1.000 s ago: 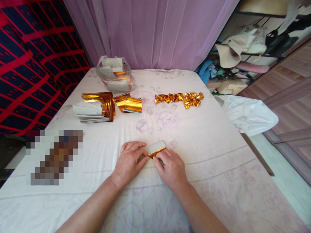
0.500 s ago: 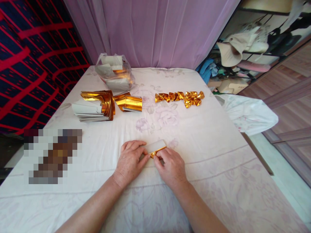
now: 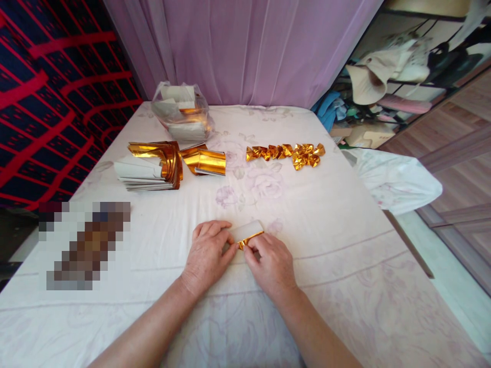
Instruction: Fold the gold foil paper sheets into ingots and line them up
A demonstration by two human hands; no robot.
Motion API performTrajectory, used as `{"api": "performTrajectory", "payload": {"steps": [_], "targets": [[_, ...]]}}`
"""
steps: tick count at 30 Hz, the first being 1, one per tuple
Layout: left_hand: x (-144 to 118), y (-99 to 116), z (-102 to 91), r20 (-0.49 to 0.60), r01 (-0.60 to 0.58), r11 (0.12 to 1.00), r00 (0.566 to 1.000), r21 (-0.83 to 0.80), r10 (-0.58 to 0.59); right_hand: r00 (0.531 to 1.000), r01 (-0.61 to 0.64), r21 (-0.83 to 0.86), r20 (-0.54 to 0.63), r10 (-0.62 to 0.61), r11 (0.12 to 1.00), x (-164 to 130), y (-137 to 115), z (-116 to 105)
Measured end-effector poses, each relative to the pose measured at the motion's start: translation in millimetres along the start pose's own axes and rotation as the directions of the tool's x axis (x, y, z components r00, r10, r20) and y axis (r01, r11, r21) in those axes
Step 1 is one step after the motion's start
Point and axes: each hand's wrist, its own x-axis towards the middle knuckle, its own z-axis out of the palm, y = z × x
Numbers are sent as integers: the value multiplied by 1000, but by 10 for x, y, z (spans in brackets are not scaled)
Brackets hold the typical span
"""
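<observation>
Between my hands, near the middle of the table, lies a small sheet of foil paper, pale on top with a gold folded edge facing me. My left hand pinches its left end, with the other fingers resting on the cloth. Thumb and fingers of my right hand grip the gold edge at its right. Beyond them sits a row of folded gold foil pieces. A stack of gold and white foil sheets lies farther left, beside a bent gold sheet.
A clear plastic bag of foil sheets stands at the table's back left. The table bears a floral cloth. A blurred patch covers something at left. Shelves with hats stand at right, and a purple curtain hangs behind.
Both hands keep their grip on the foil paper with hardly any movement. The whole view has shifted very slightly.
</observation>
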Motion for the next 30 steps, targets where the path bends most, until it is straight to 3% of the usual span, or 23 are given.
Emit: {"api": "performTrajectory", "payload": {"steps": [15, 26, 30], "targets": [[-3, 0, 15, -6, -2, 1000, 1000, 11, 2, 999, -13, 28, 48, 12, 1000, -4, 19, -10], [25, -3, 13, 22, 40, 999, 999, -16, -39, 992, 36, 119, 119, -50, 992, 15, 47, -70], [37, 0, 8, 34, 40, 999, 999, -18, -40, 994, 29, 59, 105, -35, 998, 16, 19, -55]]}}
